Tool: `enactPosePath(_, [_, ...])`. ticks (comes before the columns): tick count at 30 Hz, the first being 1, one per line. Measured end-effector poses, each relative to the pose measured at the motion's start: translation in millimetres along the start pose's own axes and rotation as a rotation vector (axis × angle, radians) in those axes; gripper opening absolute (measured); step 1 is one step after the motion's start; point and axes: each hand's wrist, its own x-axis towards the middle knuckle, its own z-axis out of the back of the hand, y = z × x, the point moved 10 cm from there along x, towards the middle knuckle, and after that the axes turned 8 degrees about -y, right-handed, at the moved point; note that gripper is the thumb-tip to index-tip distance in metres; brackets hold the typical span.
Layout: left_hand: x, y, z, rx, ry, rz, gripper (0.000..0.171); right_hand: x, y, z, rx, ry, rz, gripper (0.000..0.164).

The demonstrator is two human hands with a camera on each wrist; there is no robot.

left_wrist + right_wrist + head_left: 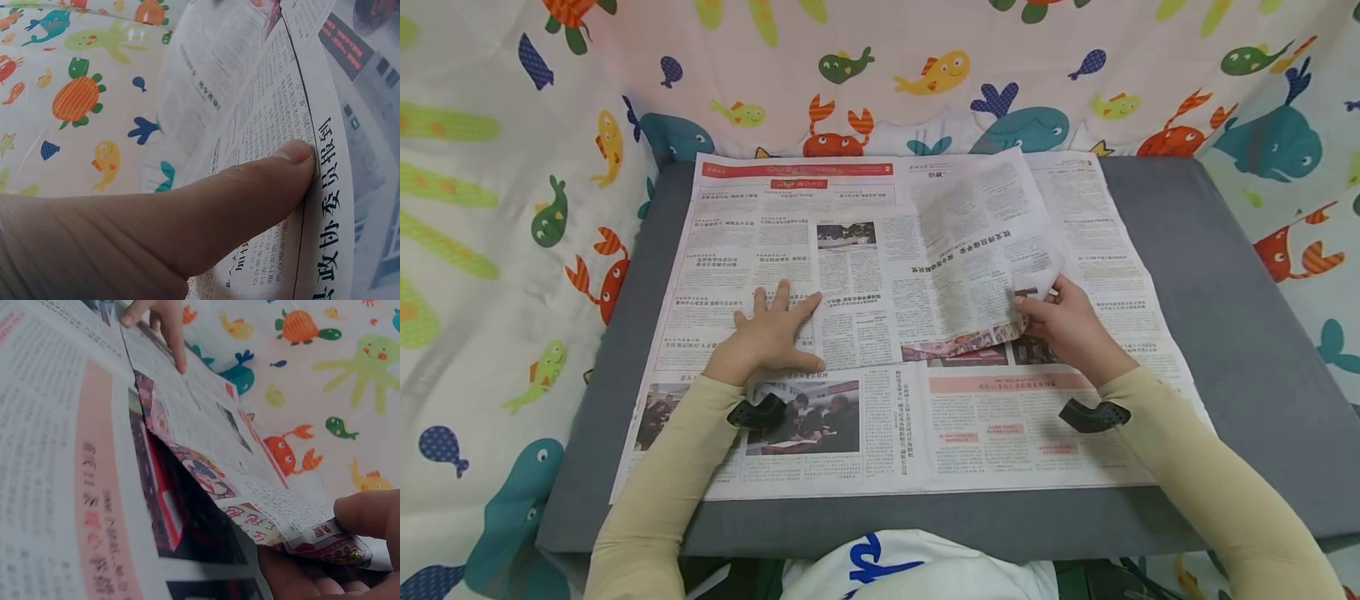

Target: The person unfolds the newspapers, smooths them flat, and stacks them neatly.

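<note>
A printed newspaper (857, 433) lies spread over the grey table, with a folded-over sheet (955, 242) on its upper half. My right hand (1070, 325) pinches the lower right corner of that sheet between thumb and fingers, lifting it in a curve off the pages below. In the right wrist view the sheet's colourful lower edge (206, 475) rises above the page, leaving a dark gap. My left hand (771, 332) rests on the paper left of centre, fingers spread. Its thumb (250, 194) lies by the sheet's edge in the left wrist view.
The grey table (1232, 333) shows around the newspaper on both sides and along the front. A curtain (895, 92) printed with sea animals hangs behind and at the sides. Each wrist bears a small black camera (1093, 415). The person's white shirt (917, 567) is at the near edge.
</note>
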Motion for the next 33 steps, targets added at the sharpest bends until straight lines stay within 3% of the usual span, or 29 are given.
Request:
enactPosePath(7, [0.1,-2.0,0.0,-0.008,0.003,0.000,0.115,-3,-18,14,0.024,0.023,-0.048,0.035])
enactPosePath(9, [0.3,-3.1,0.3,-0.004,0.005,0.001,0.115,-4,-21,18,0.017,0.034,-0.052,0.042])
enactPosePath(14, [1.7,-5.6,1.0,0.022,0.002,0.001,0.116,-10,-29,33,0.048,0.049,-0.102,0.077])
enactPosePath(18, [2.2,-6.2,0.9,0.029,-0.002,0.001,0.116,-12,-30,53,0.126,0.017,-0.127,0.089])
enactPosePath(22, [1.4,-4.2,0.7,0.022,-0.002,0.008,0.116,-12,-22,75,0.213,-0.043,-0.090,0.090])
enactPosePath(26, [1.2,-1.4,-0.9,0.019,0.005,0.013,0.116,-11,-8,90,0.270,-0.110,0.009,0.089])
enactPosePath(28, [1.3,-0.3,-2.1,0.017,0.010,0.011,0.116,-10,-2,95,0.172,-0.190,0.075,0.082])
enactPosePath(31, [1.0,1.8,-2.9,0.010,0.021,0.004,0.115,-11,6,90,-0.184,-0.307,0.161,0.067])
enactPosePath(33, [1.1,2.4,-0.2,-0.008,0.024,0.005,0.112,-14,12,78,-0.416,-0.332,0.208,0.060])
